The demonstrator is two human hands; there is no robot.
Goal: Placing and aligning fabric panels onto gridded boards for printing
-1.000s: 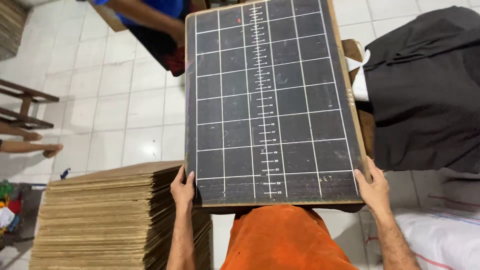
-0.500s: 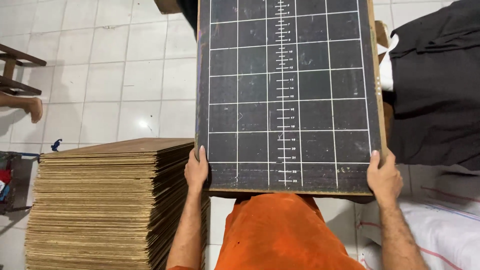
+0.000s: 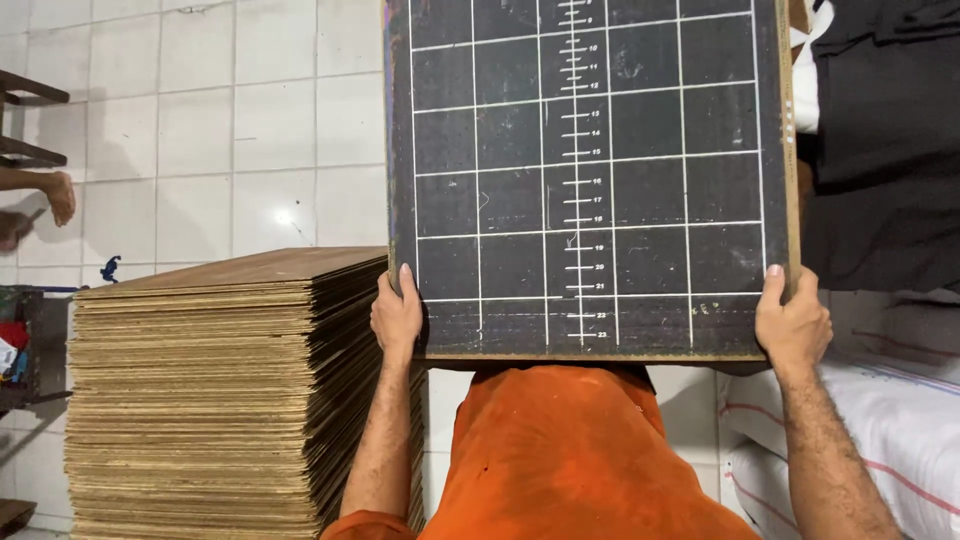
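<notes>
Left hand (image 3: 397, 318): forearm rises bare from lower frame, elbow bent, wrist straight; palm turned inward, thumb extended upward along near left corner of board (image 3: 590, 170), remaining fingers wrapped behind edge, hidden. Right hand (image 3: 792, 322): forearm enters from lower right, angled up and inward; thumb up on near right corner, fingers curled round edge. Both hands closed in grip, level with each other, well apart. Orange-clad torso between forearms.

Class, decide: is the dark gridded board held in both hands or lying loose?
Held: the left hand and right hand grip the board at its lower corners.
</notes>
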